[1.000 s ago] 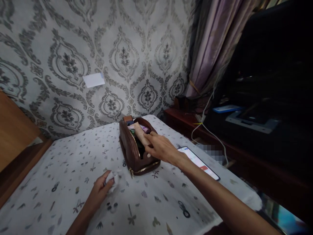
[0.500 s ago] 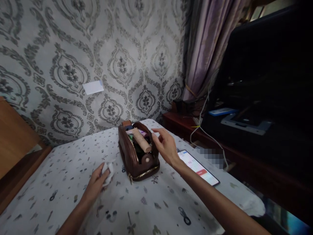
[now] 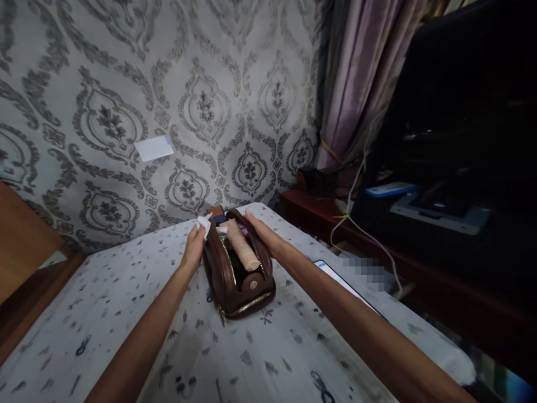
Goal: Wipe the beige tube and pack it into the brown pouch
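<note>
A brown leather bag (image 3: 220, 280) stands unzipped on the patterned white cloth (image 3: 235, 369). Inside its opening lies a beige tube (image 3: 242, 246) among small items that are hard to make out. My left hand (image 3: 195, 246) grips a crumpled white tissue (image 3: 204, 224) at the bag's left side, near the far end. Along the right side of the bag rests my right hand (image 3: 264, 235), fingers stretched out, with nothing held in it. A phone (image 3: 339, 281) lies to the right, partly hidden under my right forearm.
Behind the cloth rises a wallpapered wall with a white card (image 3: 154, 148) on it. To the right are a dark red ledge (image 3: 300, 202), a white cable (image 3: 356, 184) and a large black screen (image 3: 461, 112). Wooden furniture (image 3: 29, 240) stands at the left.
My left hand has moved up and right with the tissue to the bag's left side. My right hand has shifted left against the bag's right side.
</note>
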Action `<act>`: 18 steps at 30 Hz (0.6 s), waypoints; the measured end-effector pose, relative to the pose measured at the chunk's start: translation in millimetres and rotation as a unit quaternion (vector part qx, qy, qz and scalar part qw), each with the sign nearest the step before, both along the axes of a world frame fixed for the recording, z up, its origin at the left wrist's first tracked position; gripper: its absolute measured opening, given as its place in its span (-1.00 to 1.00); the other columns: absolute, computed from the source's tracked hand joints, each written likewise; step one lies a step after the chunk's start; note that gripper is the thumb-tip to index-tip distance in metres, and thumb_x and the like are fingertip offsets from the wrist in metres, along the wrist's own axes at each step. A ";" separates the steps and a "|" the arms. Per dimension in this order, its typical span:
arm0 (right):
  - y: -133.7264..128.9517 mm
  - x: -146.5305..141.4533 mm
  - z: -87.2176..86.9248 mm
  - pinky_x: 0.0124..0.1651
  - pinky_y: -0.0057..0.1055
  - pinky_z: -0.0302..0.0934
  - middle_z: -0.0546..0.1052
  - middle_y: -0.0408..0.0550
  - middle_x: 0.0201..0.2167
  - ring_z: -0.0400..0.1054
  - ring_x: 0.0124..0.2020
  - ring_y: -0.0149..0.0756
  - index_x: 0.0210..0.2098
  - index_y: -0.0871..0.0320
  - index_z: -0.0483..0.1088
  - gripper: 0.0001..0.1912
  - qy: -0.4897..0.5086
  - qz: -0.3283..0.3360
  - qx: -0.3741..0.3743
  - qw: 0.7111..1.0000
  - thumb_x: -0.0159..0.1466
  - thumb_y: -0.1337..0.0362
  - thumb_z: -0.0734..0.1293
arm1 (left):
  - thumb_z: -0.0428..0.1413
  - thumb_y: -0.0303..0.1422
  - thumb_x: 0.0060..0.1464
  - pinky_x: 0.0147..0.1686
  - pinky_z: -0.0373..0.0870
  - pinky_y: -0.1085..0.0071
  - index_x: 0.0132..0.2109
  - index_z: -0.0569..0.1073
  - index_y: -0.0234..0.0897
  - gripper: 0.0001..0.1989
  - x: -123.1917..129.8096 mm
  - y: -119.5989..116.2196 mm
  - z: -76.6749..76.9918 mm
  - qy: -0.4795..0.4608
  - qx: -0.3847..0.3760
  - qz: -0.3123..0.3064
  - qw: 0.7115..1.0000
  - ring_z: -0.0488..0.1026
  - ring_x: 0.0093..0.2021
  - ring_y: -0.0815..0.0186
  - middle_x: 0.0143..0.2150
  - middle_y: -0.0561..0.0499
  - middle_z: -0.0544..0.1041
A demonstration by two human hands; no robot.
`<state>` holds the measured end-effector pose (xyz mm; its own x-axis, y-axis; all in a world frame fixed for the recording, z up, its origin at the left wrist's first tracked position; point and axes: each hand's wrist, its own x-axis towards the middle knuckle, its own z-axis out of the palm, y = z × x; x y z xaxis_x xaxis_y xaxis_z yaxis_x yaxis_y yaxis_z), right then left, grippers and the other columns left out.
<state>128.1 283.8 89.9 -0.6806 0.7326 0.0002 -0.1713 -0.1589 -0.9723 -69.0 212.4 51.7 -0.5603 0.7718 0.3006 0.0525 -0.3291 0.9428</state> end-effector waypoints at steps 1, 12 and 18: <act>-1.0 -2.2 -1.1 0.02 -0.15 0.40 0.66 0.02 -0.26 0.55 -0.20 -0.09 -0.07 0.13 0.56 -0.37 -0.001 -0.002 -0.004 1.000 0.33 -0.26 0.20 | 0.25 0.00 0.04 0.29 0.22 0.25 0.00 0.58 -0.25 -0.51 2.5 0.1 -0.5 0.010 0.005 -0.004 1.000 0.44 0.20 0.12 0.07 -0.07 0.61; -2.3 -2.6 -7.0 0.38 -0.15 0.13 0.53 -0.02 0.18 0.35 0.25 -0.09 0.11 0.12 0.46 -0.45 -0.039 -0.066 0.127 0.989 0.33 -0.13 0.28 | 0.21 0.00 0.11 0.35 0.15 0.23 0.07 0.57 -0.24 -0.49 -0.4 -1.8 3.2 0.053 -0.016 -0.002 0.998 0.41 0.25 0.12 0.17 -0.07 0.56; -2.8 11.4 -26.6 0.47 -0.07 -0.04 0.26 0.10 0.40 0.12 0.42 0.03 0.39 0.16 0.18 -0.06 -0.091 -0.061 0.268 0.957 0.13 -0.03 0.49 | 0.16 0.00 0.15 0.28 0.26 0.21 0.09 0.53 -0.25 -0.50 -2.2 -4.1 1.8 0.073 -0.030 0.006 0.997 0.45 0.20 0.12 0.14 -0.09 0.57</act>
